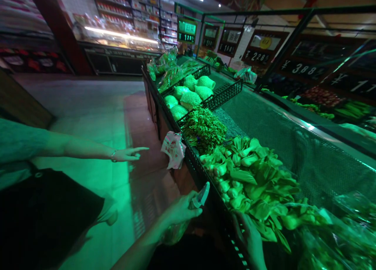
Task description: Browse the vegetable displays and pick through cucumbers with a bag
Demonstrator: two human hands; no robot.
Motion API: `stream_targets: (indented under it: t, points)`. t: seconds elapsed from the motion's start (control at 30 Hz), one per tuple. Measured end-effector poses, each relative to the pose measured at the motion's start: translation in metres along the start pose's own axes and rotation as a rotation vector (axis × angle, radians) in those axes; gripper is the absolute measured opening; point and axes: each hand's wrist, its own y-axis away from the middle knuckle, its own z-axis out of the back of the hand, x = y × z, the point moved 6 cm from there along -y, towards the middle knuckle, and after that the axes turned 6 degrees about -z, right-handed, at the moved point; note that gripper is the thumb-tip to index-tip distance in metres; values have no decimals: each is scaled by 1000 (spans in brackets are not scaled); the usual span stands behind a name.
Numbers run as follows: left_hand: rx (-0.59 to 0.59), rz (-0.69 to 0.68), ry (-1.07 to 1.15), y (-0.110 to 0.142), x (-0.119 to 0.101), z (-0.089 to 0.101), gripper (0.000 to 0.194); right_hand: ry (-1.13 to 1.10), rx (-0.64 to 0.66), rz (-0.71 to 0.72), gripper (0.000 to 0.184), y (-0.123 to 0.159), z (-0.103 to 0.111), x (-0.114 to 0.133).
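Observation:
My left hand (182, 209) is closed around a small knife (202, 194), its short pale blade pointing up and away. Below that hand hangs a greenish, blurred thing (175, 233) that I cannot make out. My right hand (249, 236) rests at the near edge of the display, beside the black crate rim (219, 203). Its fingers look spread, partly in shadow, and nothing shows in them. Just beyond it lies a heap of bok choy (246, 172), white stems towards me and leaves to the right.
Another person's hand (129, 154) points from the left towards the display. A crumpled printed bag (174, 149) hangs on its side. Farther along are leafy herbs (204, 127), net-wrapped melons (190, 99) and a black divider (225, 94). Bagged greens (337, 238) lie at right.

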Motion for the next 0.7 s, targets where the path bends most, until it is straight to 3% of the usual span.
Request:
stream_targets:
  t: [0.17,0.33,0.43,0.57,0.7]
  points:
    - [-44,-25,-15,-25,-8,9,38,46,31,16,29,-1,-1,2]
    - [-236,0,32,-33,5,50,32,31,-1,10,31,2,2,8]
    - [-277,-20,49,-27,8,67,32,13,0,10,31,2,3,11]
    - [-241,-19,102,-17,15,63,35,83,-36,89,28,4,3,14]
    - [-226,3,208,-12,27,44,37,265,-325,176,27,10,14,15]
